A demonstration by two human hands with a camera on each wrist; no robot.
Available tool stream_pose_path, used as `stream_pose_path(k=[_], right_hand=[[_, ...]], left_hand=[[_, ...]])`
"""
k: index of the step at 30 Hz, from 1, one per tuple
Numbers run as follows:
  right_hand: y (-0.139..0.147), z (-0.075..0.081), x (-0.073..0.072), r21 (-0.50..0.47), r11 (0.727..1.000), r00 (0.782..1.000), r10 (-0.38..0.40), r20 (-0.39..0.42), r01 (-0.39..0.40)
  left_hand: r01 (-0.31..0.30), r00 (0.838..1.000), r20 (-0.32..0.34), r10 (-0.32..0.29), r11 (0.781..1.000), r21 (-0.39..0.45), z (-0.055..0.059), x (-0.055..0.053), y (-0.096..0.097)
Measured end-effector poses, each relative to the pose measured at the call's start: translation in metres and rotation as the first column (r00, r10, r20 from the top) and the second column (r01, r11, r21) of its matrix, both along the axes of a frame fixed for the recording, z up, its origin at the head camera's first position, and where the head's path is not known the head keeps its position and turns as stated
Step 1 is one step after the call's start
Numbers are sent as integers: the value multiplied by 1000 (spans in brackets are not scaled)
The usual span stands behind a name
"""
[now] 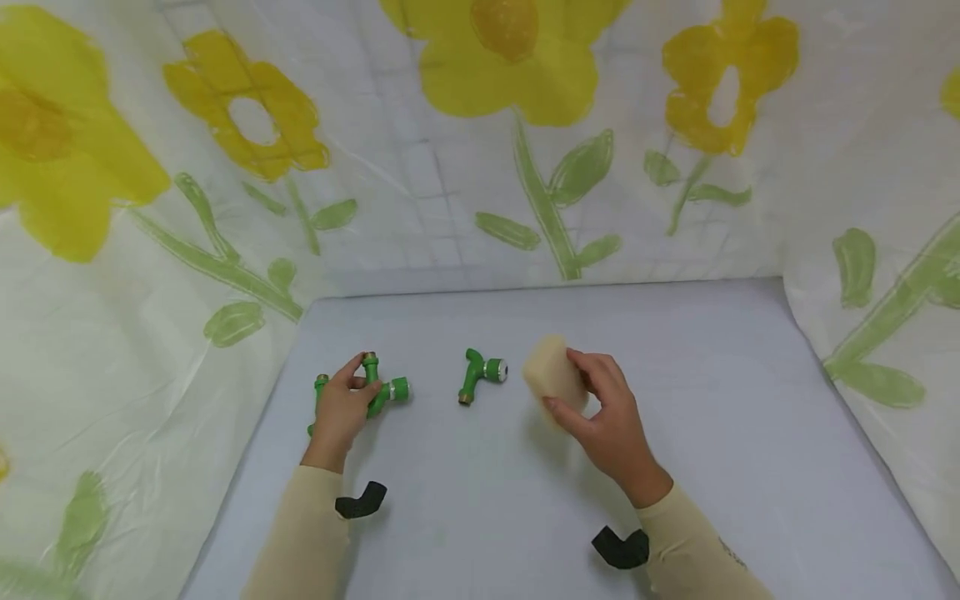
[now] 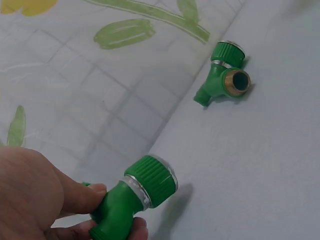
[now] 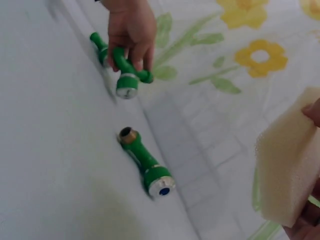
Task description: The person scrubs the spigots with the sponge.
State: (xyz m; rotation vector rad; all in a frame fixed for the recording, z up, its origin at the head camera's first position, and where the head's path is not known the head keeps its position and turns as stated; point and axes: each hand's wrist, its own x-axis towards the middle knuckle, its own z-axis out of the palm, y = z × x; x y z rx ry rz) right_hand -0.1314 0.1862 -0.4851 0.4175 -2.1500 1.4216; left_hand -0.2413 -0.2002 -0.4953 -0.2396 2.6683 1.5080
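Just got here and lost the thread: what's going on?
A person is handling items at a pale table. Their left hand grips a green tap, while their right hand holds a cream sponge above the surface. The sponge and held tap are apart. A second green tap lies between the hands, and a third green tap lies near the left hand, both ungripped.

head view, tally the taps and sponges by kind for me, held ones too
Green taps: 3
Cream sponge: 1
Total: 4
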Motion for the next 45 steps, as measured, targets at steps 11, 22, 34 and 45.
stream_pose_path(k=[11, 22, 34, 45], right_hand=[[-2, 2, 1, -24, 1000, 1000, 5, 6, -5], [-2, 1, 3, -34, 999, 1000, 13, 4, -13], [8, 5, 2, -42, 999, 999, -33, -5, 32], [12, 6, 3, -67, 998, 1000, -12, -25, 10]], left_hand=[[-61, 982, -185, -23, 899, -434, -21, 1, 15], [-30, 974, -210, -84, 872, -488, -14, 6, 21], [238, 497, -864, 73, 947, 217, 94, 22, 38], [424, 531, -841, -100, 891, 162, 79, 7, 88]])
